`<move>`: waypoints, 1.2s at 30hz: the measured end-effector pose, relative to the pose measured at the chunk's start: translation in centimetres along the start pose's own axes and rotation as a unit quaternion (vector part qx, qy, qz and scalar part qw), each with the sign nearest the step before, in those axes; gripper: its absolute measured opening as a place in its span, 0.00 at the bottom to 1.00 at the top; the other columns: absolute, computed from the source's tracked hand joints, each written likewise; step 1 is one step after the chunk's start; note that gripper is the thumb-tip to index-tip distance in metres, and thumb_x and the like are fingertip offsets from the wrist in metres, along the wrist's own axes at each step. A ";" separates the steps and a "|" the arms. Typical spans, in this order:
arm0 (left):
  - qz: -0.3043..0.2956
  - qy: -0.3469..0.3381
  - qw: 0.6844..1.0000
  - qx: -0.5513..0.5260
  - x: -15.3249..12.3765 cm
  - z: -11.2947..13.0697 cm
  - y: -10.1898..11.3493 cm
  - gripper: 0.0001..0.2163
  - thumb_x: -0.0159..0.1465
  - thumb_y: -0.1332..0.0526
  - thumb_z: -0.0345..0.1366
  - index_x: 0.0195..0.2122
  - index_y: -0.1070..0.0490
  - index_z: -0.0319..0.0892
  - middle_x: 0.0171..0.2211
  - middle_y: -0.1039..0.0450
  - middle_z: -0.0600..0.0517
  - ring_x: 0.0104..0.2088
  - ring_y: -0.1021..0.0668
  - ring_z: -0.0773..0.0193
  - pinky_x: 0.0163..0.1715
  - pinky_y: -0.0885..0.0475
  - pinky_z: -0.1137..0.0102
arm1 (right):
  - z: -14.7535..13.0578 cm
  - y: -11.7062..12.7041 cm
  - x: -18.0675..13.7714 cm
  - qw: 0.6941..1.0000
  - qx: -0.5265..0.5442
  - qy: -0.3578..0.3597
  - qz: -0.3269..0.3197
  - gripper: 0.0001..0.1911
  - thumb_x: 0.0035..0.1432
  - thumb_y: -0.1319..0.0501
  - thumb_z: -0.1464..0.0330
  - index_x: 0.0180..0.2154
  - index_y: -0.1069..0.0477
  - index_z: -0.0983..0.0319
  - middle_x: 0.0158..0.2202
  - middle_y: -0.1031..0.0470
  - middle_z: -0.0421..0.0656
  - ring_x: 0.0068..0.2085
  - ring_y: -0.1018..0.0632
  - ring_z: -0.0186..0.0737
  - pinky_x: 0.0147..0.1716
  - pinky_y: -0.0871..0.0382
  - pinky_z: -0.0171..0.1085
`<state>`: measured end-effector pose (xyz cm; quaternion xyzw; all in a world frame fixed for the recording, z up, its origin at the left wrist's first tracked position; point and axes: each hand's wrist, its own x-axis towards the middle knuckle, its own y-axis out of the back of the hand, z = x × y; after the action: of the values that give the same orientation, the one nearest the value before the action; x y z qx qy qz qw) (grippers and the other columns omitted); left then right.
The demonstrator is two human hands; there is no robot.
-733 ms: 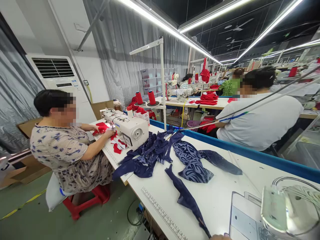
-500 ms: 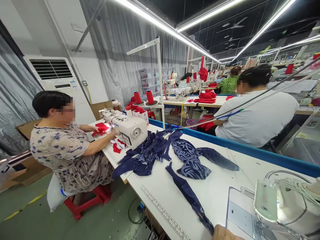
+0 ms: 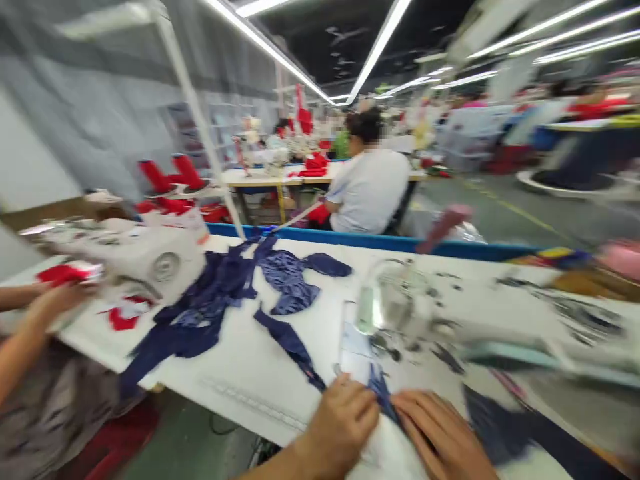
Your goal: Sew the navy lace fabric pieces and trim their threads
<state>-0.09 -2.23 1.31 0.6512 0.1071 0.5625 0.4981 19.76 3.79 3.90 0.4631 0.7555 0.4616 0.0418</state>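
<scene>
A narrow strip of dark navy fabric (image 3: 383,393) is pinned flat on the white surface (image 3: 260,373) between the left hand (image 3: 345,417) and right hand (image 3: 440,433), fingers extended, none curled around it.

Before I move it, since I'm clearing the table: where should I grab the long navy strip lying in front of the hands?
Probably at the strip's far end, coming from above: it lies flat and limp on the table. Its near end runs under the left hand and right hand, so that end is taken. The blur hides finer detail.
</scene>
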 end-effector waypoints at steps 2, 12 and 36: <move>0.002 0.009 1.000 0.012 0.0 0.0 0.5 0.12 0.69 0.47 0.29 0.51 0.29 0.40 0.44 0.21 0.49 0.46 0.23 0.61 0.56 0.33 0.60 | -0.4 0.6 0.0 0.997 -0.067 0.033 0.005 0.14 0.67 0.49 0.70 0.45 0.26 0.58 0.42 0.23 0.47 0.44 0.23 0.46 0.46 0.29 0.46; 0.007 0.004 1.000 0.001 -0.2 -0.5 -0.5 0.14 0.67 0.45 0.29 0.50 0.25 0.46 0.51 0.23 0.52 0.56 0.27 0.54 0.65 0.46 0.50 | -0.6 0.1 1.5 0.983 -0.179 0.019 -0.026 0.15 0.65 0.46 0.76 0.51 0.31 0.61 0.43 0.28 0.47 0.44 0.28 0.46 0.44 0.34 0.44; -0.023 0.038 0.999 -0.022 -0.2 -0.4 0.0 0.14 0.66 0.43 0.28 0.50 0.26 0.45 0.51 0.23 0.51 0.52 0.26 0.56 0.65 0.50 0.50 | -0.1 1.7 -0.3 0.994 -0.101 0.045 0.019 0.14 0.69 0.51 0.75 0.50 0.31 0.62 0.39 0.28 0.47 0.40 0.27 0.42 0.41 0.30 0.42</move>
<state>-0.48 -2.10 1.13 0.6156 0.1282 0.5776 0.5206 21.01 3.78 5.06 0.4500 0.6967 0.5567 0.0456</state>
